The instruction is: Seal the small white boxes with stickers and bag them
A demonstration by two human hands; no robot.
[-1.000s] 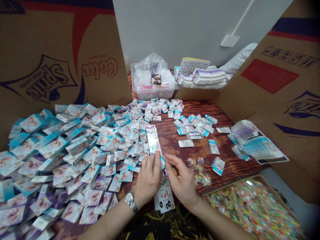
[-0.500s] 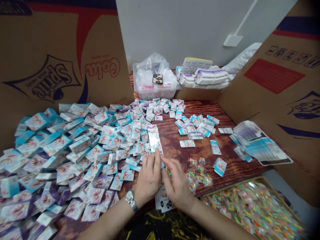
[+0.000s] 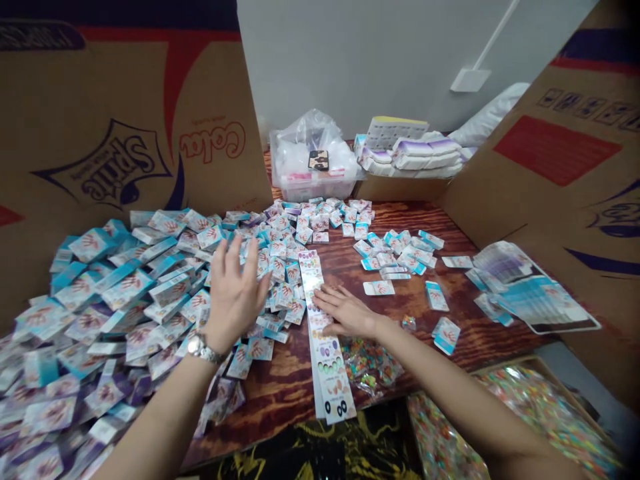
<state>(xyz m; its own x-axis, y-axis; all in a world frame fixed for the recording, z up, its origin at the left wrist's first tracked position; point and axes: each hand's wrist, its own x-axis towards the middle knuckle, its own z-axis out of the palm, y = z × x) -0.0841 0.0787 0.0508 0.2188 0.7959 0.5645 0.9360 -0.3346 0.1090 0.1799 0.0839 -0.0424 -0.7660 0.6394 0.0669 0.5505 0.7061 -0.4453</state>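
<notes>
Small cartons [image 3: 100, 300] heaped left on the wooden table [image 3: 280, 380], printed sheets [image 3: 530, 293] right, plastic tub [image 3: 315, 190] behind them.

My reddish wooden bench [image 3: 280, 383] carries heaps of small teal-and-white boxes [image 3: 125, 287], a long printed card strip [image 3: 325, 353], colourful sachets [image 3: 370, 363] and a clear plastic tub [image 3: 313, 190].

Long printed strip [image 3: 327, 360] beside heaped cartons [image 3: 120, 287]

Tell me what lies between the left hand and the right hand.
In the head view, small blue-and-white cartons and a long printed card strip lie between the left hand and the right hand.
</notes>
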